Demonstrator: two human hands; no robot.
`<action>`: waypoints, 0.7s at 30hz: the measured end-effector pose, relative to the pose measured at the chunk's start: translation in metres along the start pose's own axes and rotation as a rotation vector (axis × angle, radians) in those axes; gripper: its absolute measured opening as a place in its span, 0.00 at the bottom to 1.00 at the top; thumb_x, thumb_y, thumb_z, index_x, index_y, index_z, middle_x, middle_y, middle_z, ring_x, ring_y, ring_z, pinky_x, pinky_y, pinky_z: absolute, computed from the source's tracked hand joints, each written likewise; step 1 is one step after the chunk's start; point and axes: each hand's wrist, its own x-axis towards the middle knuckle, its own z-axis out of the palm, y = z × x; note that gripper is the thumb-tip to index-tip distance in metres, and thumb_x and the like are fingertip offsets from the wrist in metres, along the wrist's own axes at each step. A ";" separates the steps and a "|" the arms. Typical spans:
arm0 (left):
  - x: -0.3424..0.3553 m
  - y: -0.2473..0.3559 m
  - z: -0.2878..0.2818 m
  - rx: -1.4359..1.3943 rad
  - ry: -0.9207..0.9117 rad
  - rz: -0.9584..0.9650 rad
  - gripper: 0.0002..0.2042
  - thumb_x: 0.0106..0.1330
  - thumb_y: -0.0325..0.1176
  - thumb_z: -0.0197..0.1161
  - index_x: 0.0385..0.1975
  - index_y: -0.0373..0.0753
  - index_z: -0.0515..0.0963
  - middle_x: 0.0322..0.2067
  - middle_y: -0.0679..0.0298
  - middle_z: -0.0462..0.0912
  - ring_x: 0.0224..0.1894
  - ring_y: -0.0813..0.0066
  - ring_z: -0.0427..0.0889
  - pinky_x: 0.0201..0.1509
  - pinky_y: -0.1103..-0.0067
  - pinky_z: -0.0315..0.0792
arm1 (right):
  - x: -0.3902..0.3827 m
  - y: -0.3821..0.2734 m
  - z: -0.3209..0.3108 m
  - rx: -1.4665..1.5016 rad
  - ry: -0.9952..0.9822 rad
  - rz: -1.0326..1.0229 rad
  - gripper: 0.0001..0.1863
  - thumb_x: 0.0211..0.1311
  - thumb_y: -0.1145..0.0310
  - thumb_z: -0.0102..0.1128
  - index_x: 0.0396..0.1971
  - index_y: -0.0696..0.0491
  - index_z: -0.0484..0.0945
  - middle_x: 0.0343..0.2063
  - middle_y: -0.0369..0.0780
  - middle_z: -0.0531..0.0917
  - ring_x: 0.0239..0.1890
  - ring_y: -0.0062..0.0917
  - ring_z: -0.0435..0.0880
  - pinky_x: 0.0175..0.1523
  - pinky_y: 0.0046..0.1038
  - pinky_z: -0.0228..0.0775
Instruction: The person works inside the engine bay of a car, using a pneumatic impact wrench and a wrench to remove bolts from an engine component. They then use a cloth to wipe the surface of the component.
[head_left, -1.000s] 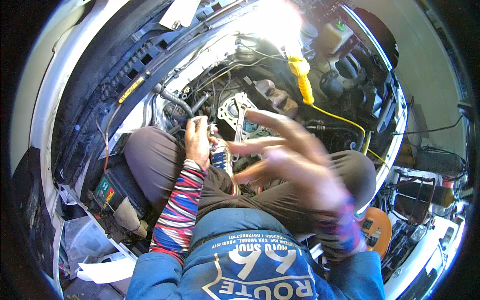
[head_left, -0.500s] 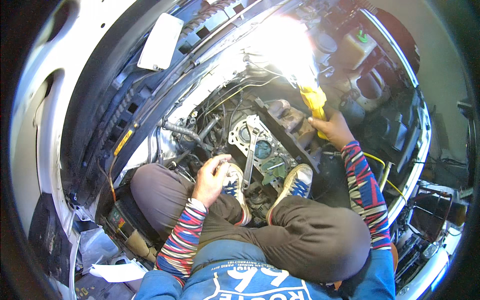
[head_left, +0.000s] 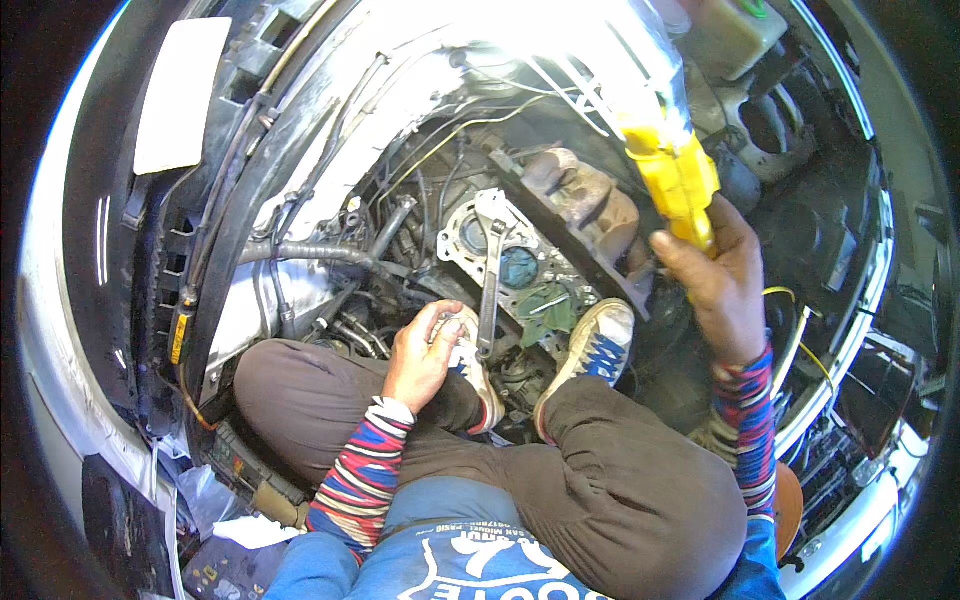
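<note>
My right hand (head_left: 720,285) grips the yellow handle of a brightly lit work lamp (head_left: 668,170) at the upper right. My left hand (head_left: 420,355) is closed over the left white shoe (head_left: 470,395), its fingertips pinched around something I cannot make out. A long metal wrench (head_left: 490,290) lies across the exposed engine block (head_left: 470,260), which has round cylinder bores, one with blue in it. A green cloth (head_left: 545,310) lies on the block's lower end, beside the other shoe (head_left: 600,345).
I sit inside the engine bay with my bent knees (head_left: 640,500) either side. A rusty manifold (head_left: 580,190) lies beside the block. Hoses (head_left: 300,250) run left, a pale reservoir (head_left: 735,35) sits top right, and a white bag (head_left: 210,490) lies lower left.
My right hand has gone from beside my left hand to the lamp's handle and lifted it toward me and rightward. My left hand stays low and closed, slightly shifted. The view has moved.
</note>
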 end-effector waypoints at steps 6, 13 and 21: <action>-0.007 0.001 -0.001 0.051 -0.001 0.048 0.14 0.72 0.35 0.59 0.49 0.33 0.77 0.40 0.54 0.85 0.42 0.66 0.86 0.48 0.74 0.76 | 0.013 0.008 0.011 -0.035 0.338 -0.380 0.16 0.62 0.76 0.67 0.48 0.58 0.77 0.40 0.34 0.83 0.37 0.15 0.81 0.44 0.20 0.73; -0.014 0.008 0.001 0.119 0.062 0.145 0.11 0.70 0.31 0.59 0.48 0.32 0.77 0.36 0.55 0.86 0.36 0.70 0.86 0.41 0.76 0.77 | -0.065 0.065 -0.044 -0.310 0.287 -0.108 0.19 0.60 0.77 0.65 0.52 0.61 0.76 0.42 0.39 0.84 0.43 0.19 0.82 0.50 0.23 0.73; 0.000 -0.007 0.031 0.015 0.038 0.148 0.07 0.72 0.29 0.56 0.42 0.32 0.76 0.27 0.55 0.78 0.27 0.66 0.81 0.31 0.73 0.75 | -0.103 0.134 -0.071 -0.748 0.072 0.082 0.22 0.53 0.67 0.73 0.46 0.61 0.80 0.38 0.51 0.86 0.39 0.38 0.87 0.45 0.31 0.77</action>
